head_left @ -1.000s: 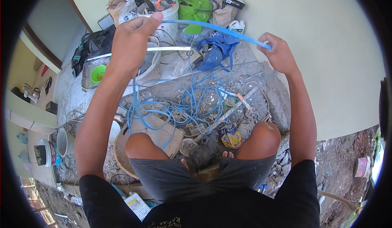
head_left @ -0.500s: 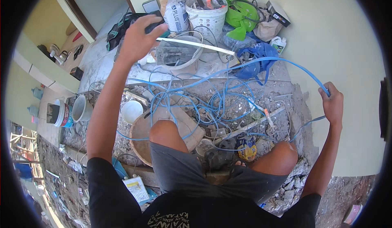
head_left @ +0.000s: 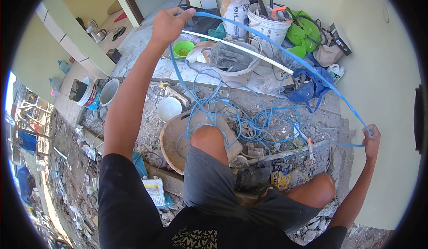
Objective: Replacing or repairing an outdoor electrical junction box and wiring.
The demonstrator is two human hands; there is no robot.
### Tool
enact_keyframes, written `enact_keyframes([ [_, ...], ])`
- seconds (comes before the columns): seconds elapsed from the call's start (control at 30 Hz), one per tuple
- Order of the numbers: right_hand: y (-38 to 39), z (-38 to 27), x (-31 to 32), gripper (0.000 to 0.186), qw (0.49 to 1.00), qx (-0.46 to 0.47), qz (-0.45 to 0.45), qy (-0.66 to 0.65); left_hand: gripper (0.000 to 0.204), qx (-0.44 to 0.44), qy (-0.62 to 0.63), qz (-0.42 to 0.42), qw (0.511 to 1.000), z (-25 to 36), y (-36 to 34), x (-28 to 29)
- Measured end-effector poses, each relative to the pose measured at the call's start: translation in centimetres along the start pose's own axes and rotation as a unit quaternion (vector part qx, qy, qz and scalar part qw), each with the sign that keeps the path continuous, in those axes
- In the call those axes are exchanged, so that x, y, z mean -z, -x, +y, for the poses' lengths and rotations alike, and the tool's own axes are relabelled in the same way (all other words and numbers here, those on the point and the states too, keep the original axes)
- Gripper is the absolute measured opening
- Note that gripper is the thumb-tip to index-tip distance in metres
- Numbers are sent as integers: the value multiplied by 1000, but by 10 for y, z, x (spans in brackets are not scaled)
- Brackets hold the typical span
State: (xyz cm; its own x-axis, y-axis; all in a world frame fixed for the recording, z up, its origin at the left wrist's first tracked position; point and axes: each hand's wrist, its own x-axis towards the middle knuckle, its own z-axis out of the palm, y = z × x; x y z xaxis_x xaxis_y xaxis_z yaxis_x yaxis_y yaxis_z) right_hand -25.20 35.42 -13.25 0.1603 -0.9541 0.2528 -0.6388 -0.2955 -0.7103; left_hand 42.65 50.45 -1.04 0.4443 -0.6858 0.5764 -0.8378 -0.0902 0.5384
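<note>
Two hands raise a flexible blue hose [head_left: 266, 38] in a long, downward-curving span over a rubble-strewn patch of ground [head_left: 141, 122], as a person in a black shirt [head_left: 129, 195] and grey shorts [head_left: 208, 184] sits low with knees apart. The left hand [head_left: 170, 25], lifted high, pinches the hose between thumb and curled fingers, with a second length dropping from below it toward the ground. The right hand [head_left: 372, 138], lower and set against a pale wall [head_left: 385, 75] in the view, closes thumb and fingertips on the hose, and another strand runs in to it from the left. Loose loops of the same hose lie tangled ahead of the knees, some spilling over a round tan basin [head_left: 165, 148]. A white bowl [head_left: 169, 109] sits just beside the basin, and a yellow packet [head_left: 281, 177] lies near the right knee [head_left: 320, 184]. Beyond the tangle, a slim white pipe [head_left: 240, 50] slants across a grey tub [head_left: 243, 76] on the tiled floor [head_left: 145, 57], with a green bowl [head_left: 183, 48] to its left. Against the back wall stand a paper sack [head_left: 237, 15] and a white bucket [head_left: 269, 31] of tools; a bright green bag [head_left: 299, 34] slumps beside the bucket, and a blue bag [head_left: 322, 82] lies nearer.
</note>
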Motion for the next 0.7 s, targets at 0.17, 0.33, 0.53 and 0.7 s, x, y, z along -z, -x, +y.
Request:
enact_keyframes([
  [0.17,25,169,84,18,958,200,72,194,48,35,-200,0,979,-75,12,-17],
  [0.33,29,-120,-40,13,952,227,15,207,64,-163,149,-132,966,111,63,-116],
  [0.53,-51,-252,-96,8,938,322,-59,-116,45,-151,252,-218,931,214,88,-82],
  [0.7,-45,-165,-77,18,972,125,-134,-150,31,-199,166,-183,948,197,33,-10],
])
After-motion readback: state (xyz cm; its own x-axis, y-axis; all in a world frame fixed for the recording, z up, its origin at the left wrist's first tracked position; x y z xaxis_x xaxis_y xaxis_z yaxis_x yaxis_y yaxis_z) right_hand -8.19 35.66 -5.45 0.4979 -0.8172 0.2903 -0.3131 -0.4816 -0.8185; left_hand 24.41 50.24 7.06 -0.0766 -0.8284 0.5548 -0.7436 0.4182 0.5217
